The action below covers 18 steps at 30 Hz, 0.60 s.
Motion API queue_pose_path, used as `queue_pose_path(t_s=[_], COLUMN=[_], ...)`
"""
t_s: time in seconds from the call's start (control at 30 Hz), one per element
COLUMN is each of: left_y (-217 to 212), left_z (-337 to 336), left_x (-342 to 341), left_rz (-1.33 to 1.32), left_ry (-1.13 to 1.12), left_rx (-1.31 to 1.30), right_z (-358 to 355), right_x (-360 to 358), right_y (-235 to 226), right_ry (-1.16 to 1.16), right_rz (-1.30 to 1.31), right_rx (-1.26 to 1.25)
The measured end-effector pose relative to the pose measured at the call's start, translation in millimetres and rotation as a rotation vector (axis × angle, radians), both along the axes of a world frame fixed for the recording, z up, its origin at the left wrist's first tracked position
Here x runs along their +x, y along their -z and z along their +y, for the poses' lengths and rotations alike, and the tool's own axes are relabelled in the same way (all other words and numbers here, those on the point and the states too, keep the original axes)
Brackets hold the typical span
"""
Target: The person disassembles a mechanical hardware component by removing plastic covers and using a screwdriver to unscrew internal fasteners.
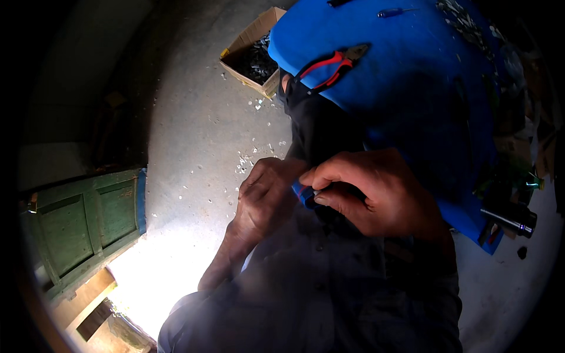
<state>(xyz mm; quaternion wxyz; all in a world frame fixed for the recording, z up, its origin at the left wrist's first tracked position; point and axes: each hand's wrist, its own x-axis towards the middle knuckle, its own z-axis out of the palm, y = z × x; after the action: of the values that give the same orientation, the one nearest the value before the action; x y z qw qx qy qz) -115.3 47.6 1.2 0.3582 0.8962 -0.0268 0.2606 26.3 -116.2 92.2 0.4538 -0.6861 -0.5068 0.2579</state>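
In front of my body, my left hand (pixel 263 194) is closed, its fingers curled toward a small blue object (pixel 304 195) with a red line on it. Most of that blue object is hidden between my hands, so its kind does not show. My right hand (pixel 379 191) reaches in from the right, thumb and forefinger pinched together at the blue object's end. A tiny pale piece shows at those fingertips, too small to name. Beyond my hands, a pair of pliers (pixel 335 67) with red and black handles lies on a blue surface (pixel 406 65), jaws pointing away to the right.
An open cardboard box (pixel 232 69) of small dark parts stands on the floor, upper middle. Pale scraps (pixel 246 162) dot the concrete. A blue-handled screwdriver (pixel 390 12) and a pile of metal pieces (pixel 462 23) lie farther off. Right: a black cylinder (pixel 509 219). Left: a green panelled door (pixel 88 223).
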Motion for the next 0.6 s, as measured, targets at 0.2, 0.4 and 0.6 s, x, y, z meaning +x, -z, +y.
queue_pose_path(t_s=[0.2,0.4,0.6], left_y=[0.8,4.7,5.9], left_z=[0.2,-2.3,-1.2], left_x=[0.8,-2.3,-3.0], left_rz=[-0.023,-0.024,0.007], left_ry=[-0.001,0.008,-0.01], left_rx=[0.046,0.002,-0.022], right_z=[-2.9,-0.6,-0.2], right_x=[-1.6,-1.5,-3.2], right_y=[-0.1,0.2,8.6], right_ry=[0.019,0.008,0.032], right_rz=[-0.046,-0.051,0.068], right_rx=[-0.006,0.006,0.089])
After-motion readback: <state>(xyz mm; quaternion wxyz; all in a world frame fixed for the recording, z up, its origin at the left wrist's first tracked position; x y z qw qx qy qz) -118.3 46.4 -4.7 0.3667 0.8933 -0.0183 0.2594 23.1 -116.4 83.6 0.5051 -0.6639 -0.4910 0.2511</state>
